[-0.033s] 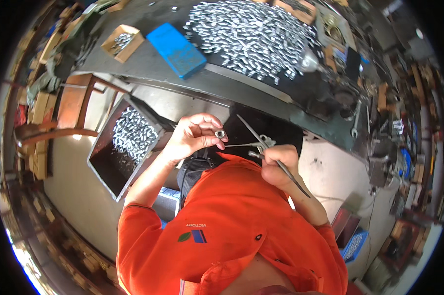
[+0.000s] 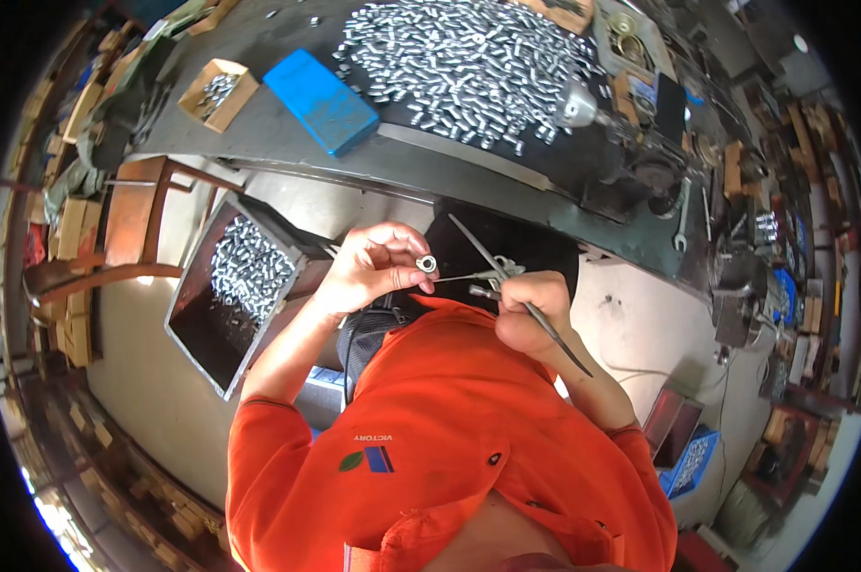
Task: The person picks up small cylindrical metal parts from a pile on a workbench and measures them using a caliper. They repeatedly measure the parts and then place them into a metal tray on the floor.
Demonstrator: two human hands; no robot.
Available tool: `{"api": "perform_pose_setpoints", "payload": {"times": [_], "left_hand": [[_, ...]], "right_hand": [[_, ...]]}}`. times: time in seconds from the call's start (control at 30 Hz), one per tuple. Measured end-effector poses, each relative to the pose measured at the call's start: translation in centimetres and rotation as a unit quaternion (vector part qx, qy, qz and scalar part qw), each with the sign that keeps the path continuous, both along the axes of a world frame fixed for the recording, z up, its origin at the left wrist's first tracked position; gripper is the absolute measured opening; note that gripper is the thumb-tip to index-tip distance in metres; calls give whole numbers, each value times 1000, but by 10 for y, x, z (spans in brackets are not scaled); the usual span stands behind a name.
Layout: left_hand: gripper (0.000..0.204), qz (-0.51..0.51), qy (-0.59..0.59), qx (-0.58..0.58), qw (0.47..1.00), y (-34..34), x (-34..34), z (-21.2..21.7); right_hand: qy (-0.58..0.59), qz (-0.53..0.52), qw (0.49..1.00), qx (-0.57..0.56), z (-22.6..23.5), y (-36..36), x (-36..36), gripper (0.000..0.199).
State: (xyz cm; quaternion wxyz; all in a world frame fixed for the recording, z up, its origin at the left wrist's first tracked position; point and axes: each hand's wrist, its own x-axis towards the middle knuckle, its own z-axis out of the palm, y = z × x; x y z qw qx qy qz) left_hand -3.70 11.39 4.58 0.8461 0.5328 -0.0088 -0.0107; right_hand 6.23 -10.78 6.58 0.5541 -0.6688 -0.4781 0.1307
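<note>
My left hand [image 2: 375, 270] pinches a small shiny metal sleeve [image 2: 427, 263] between thumb and fingers, its round open end showing. My right hand [image 2: 533, 310] is closed around a long, slender grey tool with a pointed end [image 2: 475, 246], like a scraper or file. The same fist also grips what looks like an air blow gun [image 2: 503, 268]. Its thin nozzle reaches left, the tip close to the sleeve and left fingertips; I cannot tell whether it touches. Both hands are in front of my orange shirt, short of the bench edge.
A large heap of metal sleeves [image 2: 459, 67] covers the dark bench [image 2: 249, 133]. Beside it lie a blue box [image 2: 321, 103] and a small carton [image 2: 219, 93]. At left stands a bin [image 2: 197, 338] partly filled with sleeves, near a wooden chair [image 2: 135, 224]. A wrench [image 2: 682, 224] lies at right.
The whole view has shifted slightly, moving the bench and bin leftward in the picture. My right hand is a little closer to the left one. Both grips stay the same.
</note>
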Motion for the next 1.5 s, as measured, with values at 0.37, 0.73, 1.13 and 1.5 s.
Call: {"api": "perform_pose_setpoints", "payload": {"times": [0.37, 0.73, 1.13, 1.5], "left_hand": [[13, -18, 39, 114, 993, -32, 12, 11], [14, 19, 92, 153, 984, -48, 12, 12], [17, 207, -21, 511, 834, -15, 30, 2], [18, 213, -91, 572, 787, -16, 26, 0]], "right_hand": [[-74, -34, 997, 12, -3, 2, -4, 23], [-67, -85, 994, 20, -20, 7, -7, 20], [78, 74, 991, 81, 16, -22, -8, 29], [139, 71, 987, 26, 13, -11, -11, 29]]}}
